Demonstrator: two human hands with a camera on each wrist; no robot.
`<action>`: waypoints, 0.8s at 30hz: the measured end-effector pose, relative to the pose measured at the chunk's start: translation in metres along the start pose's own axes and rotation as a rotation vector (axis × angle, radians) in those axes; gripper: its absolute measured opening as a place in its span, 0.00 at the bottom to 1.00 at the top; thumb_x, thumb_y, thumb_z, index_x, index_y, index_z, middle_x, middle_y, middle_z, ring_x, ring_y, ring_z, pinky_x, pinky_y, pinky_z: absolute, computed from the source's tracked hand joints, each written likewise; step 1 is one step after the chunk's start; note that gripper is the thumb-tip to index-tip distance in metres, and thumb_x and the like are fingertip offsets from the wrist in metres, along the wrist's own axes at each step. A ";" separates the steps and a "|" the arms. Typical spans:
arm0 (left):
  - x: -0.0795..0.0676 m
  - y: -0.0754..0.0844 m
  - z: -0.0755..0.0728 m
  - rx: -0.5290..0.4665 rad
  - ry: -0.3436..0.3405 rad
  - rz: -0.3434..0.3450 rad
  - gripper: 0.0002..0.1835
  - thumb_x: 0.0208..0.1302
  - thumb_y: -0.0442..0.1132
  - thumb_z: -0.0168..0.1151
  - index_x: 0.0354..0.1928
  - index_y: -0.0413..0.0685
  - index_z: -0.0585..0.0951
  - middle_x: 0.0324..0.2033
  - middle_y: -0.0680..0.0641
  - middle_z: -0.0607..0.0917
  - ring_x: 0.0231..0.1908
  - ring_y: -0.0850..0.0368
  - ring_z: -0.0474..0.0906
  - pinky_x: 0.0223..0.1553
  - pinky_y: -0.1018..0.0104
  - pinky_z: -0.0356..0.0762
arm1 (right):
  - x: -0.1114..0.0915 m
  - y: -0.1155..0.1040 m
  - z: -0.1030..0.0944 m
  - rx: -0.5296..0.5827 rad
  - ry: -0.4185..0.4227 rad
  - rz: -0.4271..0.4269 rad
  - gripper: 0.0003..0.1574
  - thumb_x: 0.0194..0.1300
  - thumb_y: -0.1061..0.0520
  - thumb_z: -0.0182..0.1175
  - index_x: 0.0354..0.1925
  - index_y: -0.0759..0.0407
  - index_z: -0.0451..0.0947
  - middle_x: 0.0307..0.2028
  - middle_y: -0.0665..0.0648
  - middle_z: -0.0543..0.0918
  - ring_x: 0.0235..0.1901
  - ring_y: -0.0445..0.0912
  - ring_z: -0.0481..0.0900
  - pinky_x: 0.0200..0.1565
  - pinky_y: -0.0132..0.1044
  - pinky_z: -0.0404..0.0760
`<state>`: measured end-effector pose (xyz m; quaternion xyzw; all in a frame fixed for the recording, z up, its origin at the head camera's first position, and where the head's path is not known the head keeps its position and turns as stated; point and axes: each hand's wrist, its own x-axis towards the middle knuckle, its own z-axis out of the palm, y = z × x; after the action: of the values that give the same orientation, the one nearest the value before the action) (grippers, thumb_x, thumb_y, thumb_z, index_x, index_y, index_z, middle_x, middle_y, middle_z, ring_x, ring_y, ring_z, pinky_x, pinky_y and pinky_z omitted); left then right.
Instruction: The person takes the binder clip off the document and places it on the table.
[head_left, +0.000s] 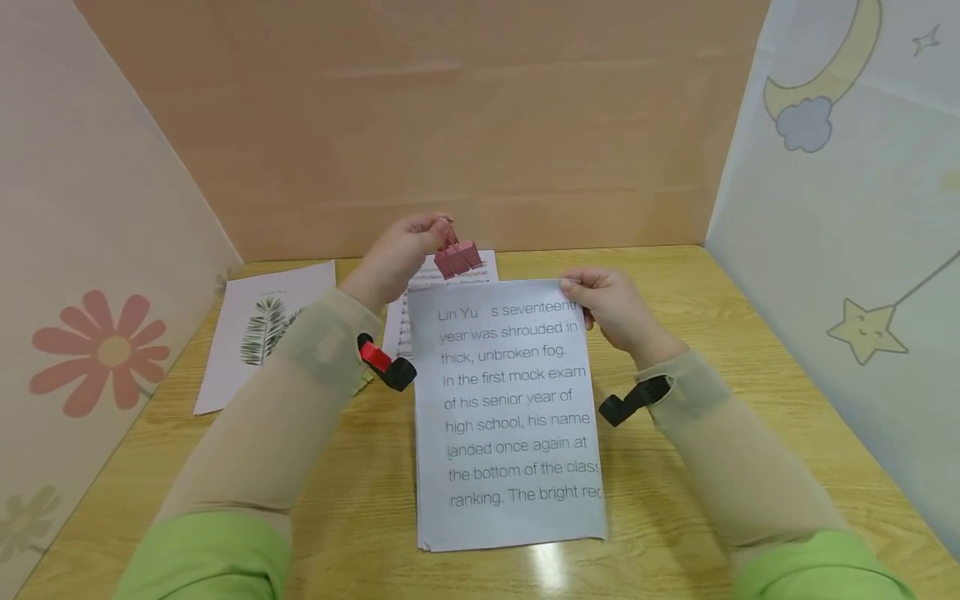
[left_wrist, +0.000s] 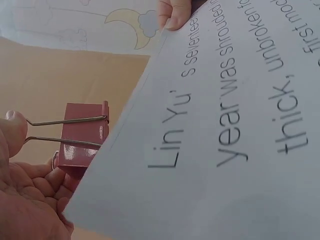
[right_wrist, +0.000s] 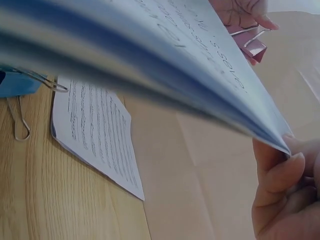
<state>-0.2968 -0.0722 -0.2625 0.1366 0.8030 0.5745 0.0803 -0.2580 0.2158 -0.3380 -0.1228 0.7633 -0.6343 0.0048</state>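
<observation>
A pink binder clip hangs from my left hand, which pinches its wire handles. In the left wrist view, the clip is partly covered by the edge of a stack of printed sheets. Whether the clip touches the paper cannot be told. At the stack's upper right corner, my right hand pinches the sheets between thumb and fingers. The stack is held up with its large text facing me, and the right wrist view shows several layers along its edge.
Sheet music lies behind the stack, partly hidden. To its left is a page with a green leaf print. A blue binder clip sits on the wooden table. Patterned panels enclose the sides, with a tan panel behind.
</observation>
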 end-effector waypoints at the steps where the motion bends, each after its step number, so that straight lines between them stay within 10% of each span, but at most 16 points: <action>1: -0.001 -0.001 -0.001 -0.015 0.001 0.001 0.14 0.74 0.45 0.48 0.49 0.43 0.76 0.50 0.45 0.75 0.59 0.50 0.66 0.64 0.46 0.55 | -0.001 0.001 -0.002 0.000 0.001 0.001 0.18 0.73 0.60 0.52 0.51 0.75 0.75 0.30 0.54 0.83 0.19 0.41 0.72 0.19 0.28 0.68; 16: -0.004 -0.027 0.013 -0.048 -0.089 -0.032 0.15 0.74 0.46 0.49 0.43 0.40 0.77 0.52 0.43 0.74 0.62 0.48 0.61 0.65 0.42 0.51 | -0.019 0.006 -0.043 0.007 0.063 0.067 0.09 0.71 0.57 0.56 0.43 0.59 0.81 0.28 0.51 0.84 0.17 0.40 0.70 0.19 0.28 0.67; 24: -0.004 -0.046 0.031 0.034 -0.141 -0.130 0.23 0.73 0.52 0.50 0.62 0.48 0.73 0.58 0.48 0.74 0.65 0.48 0.60 0.67 0.44 0.52 | -0.033 0.013 -0.074 0.067 0.069 0.073 0.10 0.70 0.58 0.56 0.36 0.50 0.84 0.26 0.50 0.84 0.17 0.39 0.70 0.18 0.26 0.66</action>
<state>-0.2896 -0.0595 -0.3159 0.1257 0.8122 0.5433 0.1714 -0.2404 0.2956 -0.3415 -0.0728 0.7452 -0.6629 0.0057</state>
